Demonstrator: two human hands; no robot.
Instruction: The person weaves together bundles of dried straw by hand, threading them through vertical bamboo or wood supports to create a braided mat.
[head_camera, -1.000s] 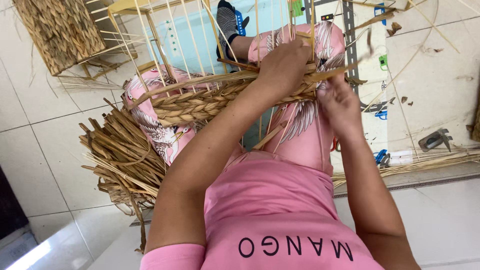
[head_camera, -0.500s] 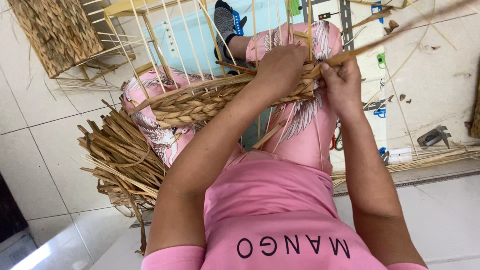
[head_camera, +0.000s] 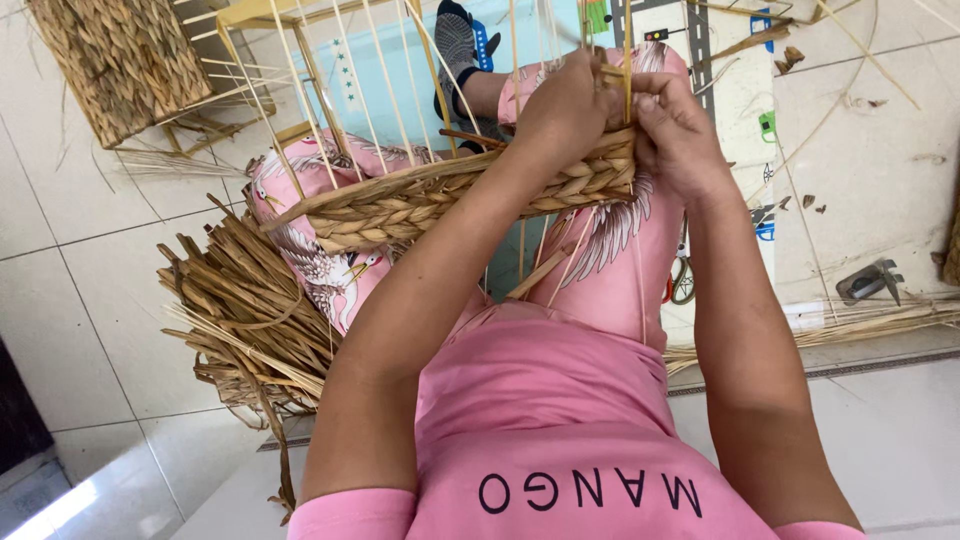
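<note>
Head view looked down at a person in a pink shirt (head_camera: 560, 440) sitting on the floor. Two bare arms reached up from the bottom toward 12 o'clock.

Across the knees lay a half-made woven basket (head_camera: 420, 205). Its braided rim ran from 9 o'clock to the middle, and thin pale sticks (head_camera: 350, 90) stood up from it.

The left hand (head_camera: 565, 110) was at the far end of the rim, fingers curled tight around the braid and sticks there. The right hand (head_camera: 675, 135) was just beside it, at 1 o'clock, its grip pinched shut on one upright stick at the basket's edge. Both hands were touching the basket.

At 8 o'clock, on the floor tiles, sat a messy pile of dry brown straw (head_camera: 245, 310). At 3 o'clock, more long straw (head_camera: 870, 320) lay flat, with a small dark tool (head_camera: 868, 282) near it.

Farther off, a foot in a grey sock (head_camera: 460, 40) rested on a light blue mat (head_camera: 390, 70). At 10 o'clock, far away, stood a finished woven basket (head_camera: 115, 60).
</note>
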